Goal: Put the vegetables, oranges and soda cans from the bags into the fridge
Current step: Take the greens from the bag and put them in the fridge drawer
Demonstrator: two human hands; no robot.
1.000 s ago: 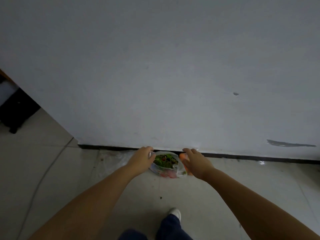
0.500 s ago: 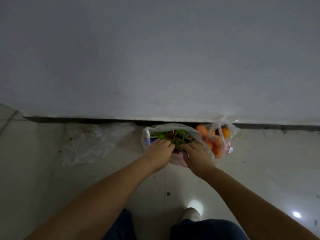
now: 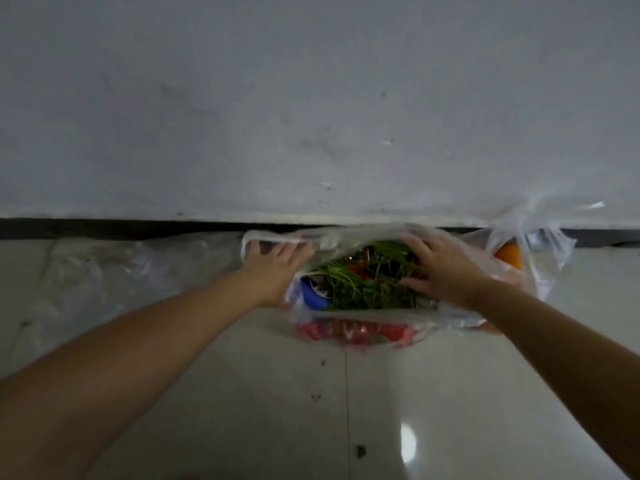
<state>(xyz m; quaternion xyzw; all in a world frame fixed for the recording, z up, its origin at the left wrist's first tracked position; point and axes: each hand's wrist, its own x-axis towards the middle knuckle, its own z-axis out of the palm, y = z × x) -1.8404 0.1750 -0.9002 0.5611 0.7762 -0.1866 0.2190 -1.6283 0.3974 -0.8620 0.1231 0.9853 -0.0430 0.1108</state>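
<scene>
Left hand (image 3: 273,268) gripping the bag (image 3: 363,327) rim, right hand (image 3: 446,271) fingers spread on its far edge, perhaps pinching plastic; vegetables (image 3: 367,285) inside, on floor (image 3: 311,410); oranges (image 3: 507,254) bagged alongside; nothing unpacked, no fridge visible

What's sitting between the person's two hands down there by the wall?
In the head view, the open mouth of a clear plastic bag lies between the left hand and right hand, showing leafy green vegetables.
</scene>
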